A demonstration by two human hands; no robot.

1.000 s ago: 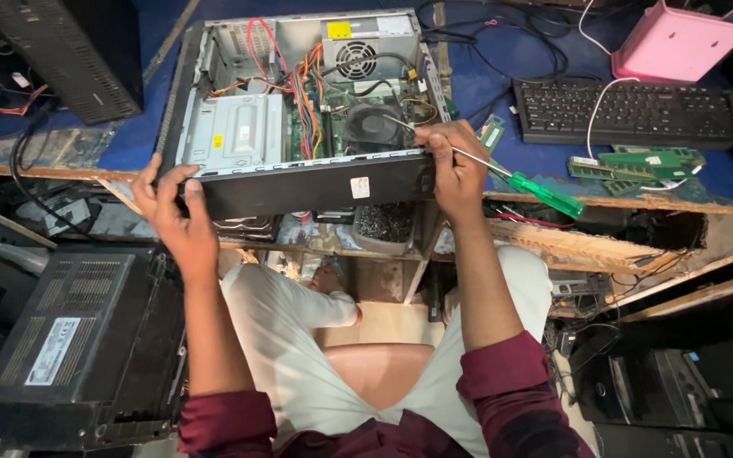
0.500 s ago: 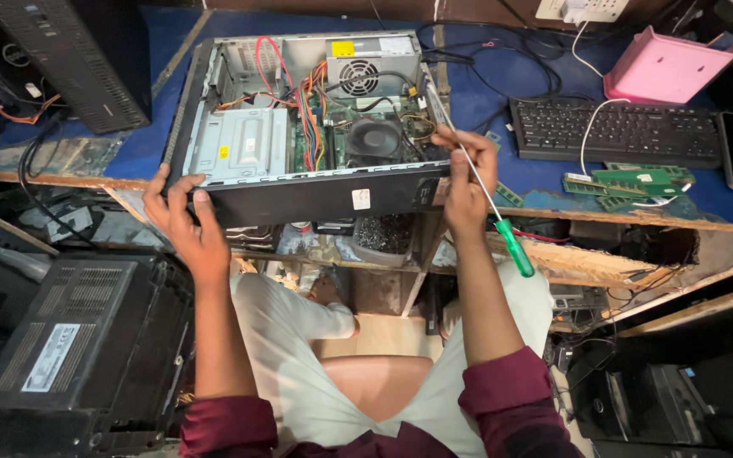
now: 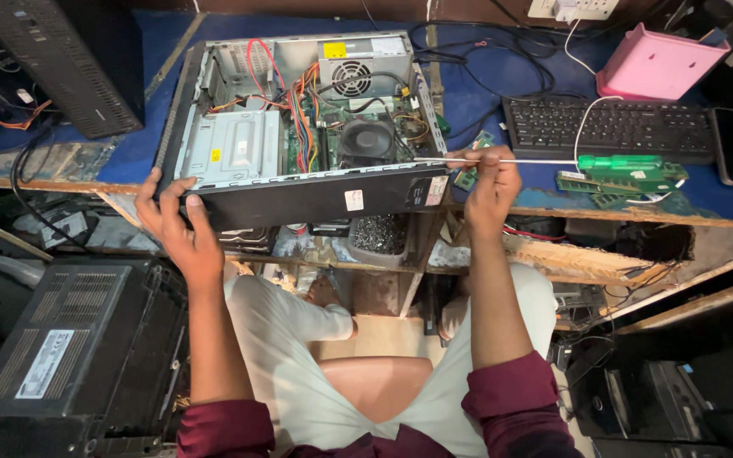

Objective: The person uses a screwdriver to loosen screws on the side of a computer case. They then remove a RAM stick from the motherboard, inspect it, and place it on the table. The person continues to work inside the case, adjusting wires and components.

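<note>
My left hand (image 3: 178, 227): gripping the near left corner of the open computer case (image 3: 299, 136), fingers wrapped over its black edge.
My right hand (image 3: 489, 180): closed around the shaft of a green-handled screwdriver (image 3: 553, 161), held level at the case's right side, handle pointing right.
Computer case: lying on its side on the blue bench (image 3: 485, 93), fan and coloured cables exposed.
Beside it: black keyboard (image 3: 608, 127), green circuit boards (image 3: 621, 181), pink box (image 3: 655, 66).

Bright, even light from above on the desk (image 3: 502, 102); beneath it deep shadow, dim corners, wide-angle bending at the edges, focus sharp throughout
</note>
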